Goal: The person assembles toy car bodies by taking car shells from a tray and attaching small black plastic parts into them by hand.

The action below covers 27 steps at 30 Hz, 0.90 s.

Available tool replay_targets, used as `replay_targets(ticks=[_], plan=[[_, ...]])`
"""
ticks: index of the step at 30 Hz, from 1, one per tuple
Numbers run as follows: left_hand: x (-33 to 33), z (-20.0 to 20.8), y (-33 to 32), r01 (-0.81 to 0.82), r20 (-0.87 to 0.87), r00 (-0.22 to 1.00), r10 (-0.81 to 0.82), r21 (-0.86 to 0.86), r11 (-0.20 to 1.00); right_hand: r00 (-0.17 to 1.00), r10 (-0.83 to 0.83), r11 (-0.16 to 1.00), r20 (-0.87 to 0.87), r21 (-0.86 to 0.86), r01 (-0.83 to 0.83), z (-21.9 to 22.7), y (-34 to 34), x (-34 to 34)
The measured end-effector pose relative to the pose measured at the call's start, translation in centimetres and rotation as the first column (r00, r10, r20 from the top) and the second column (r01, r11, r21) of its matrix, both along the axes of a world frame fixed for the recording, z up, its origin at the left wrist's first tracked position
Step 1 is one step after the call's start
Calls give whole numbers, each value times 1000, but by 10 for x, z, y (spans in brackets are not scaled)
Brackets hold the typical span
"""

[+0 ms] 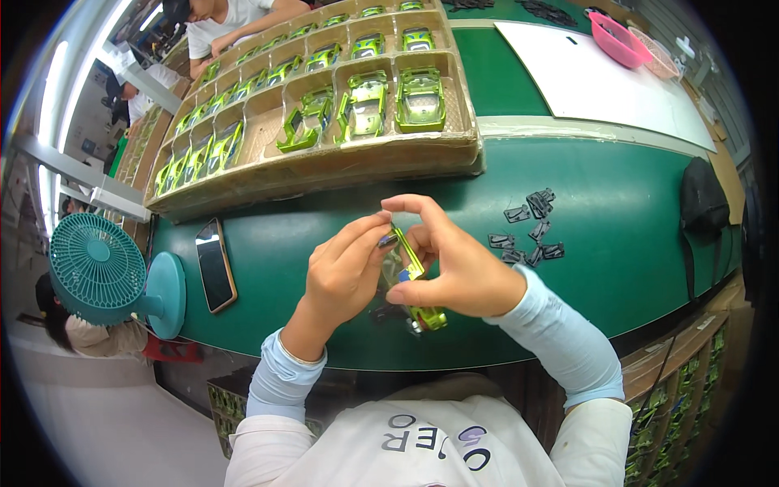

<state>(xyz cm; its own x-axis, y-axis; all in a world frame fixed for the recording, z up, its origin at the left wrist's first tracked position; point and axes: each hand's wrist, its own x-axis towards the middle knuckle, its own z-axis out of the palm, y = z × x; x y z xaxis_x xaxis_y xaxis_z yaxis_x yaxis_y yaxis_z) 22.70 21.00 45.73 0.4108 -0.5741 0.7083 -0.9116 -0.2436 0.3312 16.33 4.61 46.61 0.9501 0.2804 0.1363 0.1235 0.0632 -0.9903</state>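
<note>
A bright green toy car body (428,316) is held over the near edge of the table, turned on its side. My right hand (466,268) grips it, thumb along its near side and fingers curled behind. My left hand (337,272) is closed at the car's far end, its fingertips pinching a small dark piece (388,241) against or beside the body. Fingers hide much of the car, and I cannot tell whether the piece is seated in it. Several loose black plastic parts (538,231) lie on the table to the right of my right hand.
A divided cardboard tray (324,166) of green car bodies stands at the far side. A phone (216,268) and a teal fan (97,258) are on the left. A black bag (703,199), white board (592,73) and pink basket (618,42) are on the right. A co-worker (231,28) sits beyond the tray.
</note>
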Motion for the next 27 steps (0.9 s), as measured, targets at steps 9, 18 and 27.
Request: replay_targets(ticks=[9, 18, 27], plan=[[-4, 11, 1, 178, -360, 915, -184, -49, 983, 892, -235, 926, 386, -190, 326, 7, -5, 1], [0, 19, 6, 301, -658, 690, -301, -118, 946, 808, -292, 875, 512, -199, 442, 3, 0, -5], [-8, 21, 8, 273, -463, 860, -217, 58, 960, 687, -138, 833, 714, -291, 470, 6, 1, -3]])
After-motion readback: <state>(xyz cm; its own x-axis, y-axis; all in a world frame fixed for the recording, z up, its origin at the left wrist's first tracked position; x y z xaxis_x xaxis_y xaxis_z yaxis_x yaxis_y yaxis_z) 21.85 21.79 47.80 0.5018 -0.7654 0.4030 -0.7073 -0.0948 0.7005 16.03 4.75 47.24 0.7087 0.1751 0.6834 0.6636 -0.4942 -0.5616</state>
